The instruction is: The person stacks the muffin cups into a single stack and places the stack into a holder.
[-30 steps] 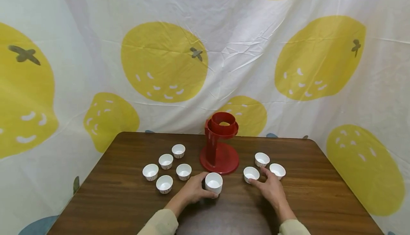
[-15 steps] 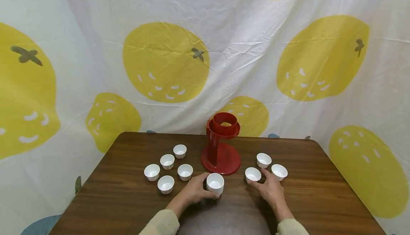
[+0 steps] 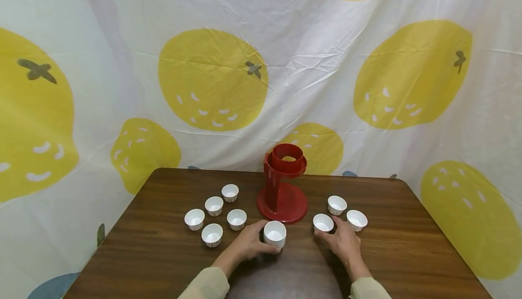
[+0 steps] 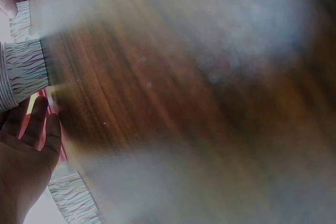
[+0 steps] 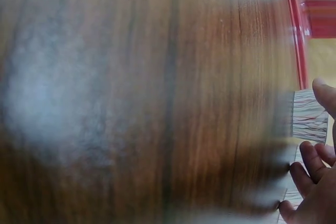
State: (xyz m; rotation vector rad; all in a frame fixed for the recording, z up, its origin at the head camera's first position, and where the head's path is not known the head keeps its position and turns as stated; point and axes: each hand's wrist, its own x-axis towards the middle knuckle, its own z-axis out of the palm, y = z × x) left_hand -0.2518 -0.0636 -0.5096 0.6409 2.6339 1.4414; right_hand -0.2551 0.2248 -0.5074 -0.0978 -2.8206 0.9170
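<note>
Item: my left hand, thumb and fingers curled round a cup stack in front of the red stand; nested rims show in the left wrist view, number hard to make out. Item: my right hand, thumb and forefinger pinching a white cup, its lower side partly hidden by my thumb. Item: two spare cups, just beyond that hand. Item: five far cups, to the left. Item: pale sleeves, cut off below. Item: wood-grain table, brown, blurred in both wrist views. Item: lemon-printed white cloth, creased, hung behind, cut off above
</note>
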